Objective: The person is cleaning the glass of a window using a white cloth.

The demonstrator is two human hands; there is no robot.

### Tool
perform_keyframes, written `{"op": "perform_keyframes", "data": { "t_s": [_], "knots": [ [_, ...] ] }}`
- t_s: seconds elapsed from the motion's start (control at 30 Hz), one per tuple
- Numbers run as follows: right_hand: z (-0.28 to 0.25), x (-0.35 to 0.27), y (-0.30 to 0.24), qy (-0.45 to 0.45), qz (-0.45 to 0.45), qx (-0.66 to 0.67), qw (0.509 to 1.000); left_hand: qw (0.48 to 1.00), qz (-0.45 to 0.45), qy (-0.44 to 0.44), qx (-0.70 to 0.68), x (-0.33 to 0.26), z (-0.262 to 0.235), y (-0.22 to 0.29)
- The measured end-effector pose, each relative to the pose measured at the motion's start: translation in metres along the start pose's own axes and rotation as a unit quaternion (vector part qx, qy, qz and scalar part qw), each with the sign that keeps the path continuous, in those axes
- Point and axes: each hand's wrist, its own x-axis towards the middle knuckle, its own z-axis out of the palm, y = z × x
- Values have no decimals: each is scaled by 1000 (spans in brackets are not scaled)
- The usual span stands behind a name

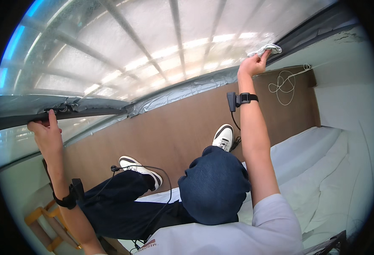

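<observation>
My right hand [254, 64] is raised at the upper right. It pinches a crumpled white cloth [268, 50] and presses it against the dark window frame beside the glass. At the far left, my left hand [47, 134] grips the dark frame [91, 112] of the window sash, one finger raised by a small black latch [64, 109]. Between the two hands spreads the large window pane [153, 38], frosted or dusty, with bars behind it. Silver-grey tape or film [187, 88] runs along the bottom edge of the window.
Below the window lies a brown wooden board [178, 117], with my white shoes [140, 168] on it. A loose white cord [286, 87] hangs at the right. White sheeting [323, 170] covers the lower right. A yellowish wooden frame [47, 227] stands at the lower left. Black cables [170, 182] trail across my legs.
</observation>
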Motion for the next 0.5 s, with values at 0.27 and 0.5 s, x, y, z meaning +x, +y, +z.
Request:
{"op": "perform_keyframes", "data": {
  "t_s": [0.27, 0.5],
  "knots": [
    [-13, -13, 38, 42, 150, -8, 988, 1000, -3, -14, 12, -2, 1, 0],
    [6, -72, -7, 102, 301, 50, 947, 999, 21, -21, -38, -5, -3, 6]
  ]
}}
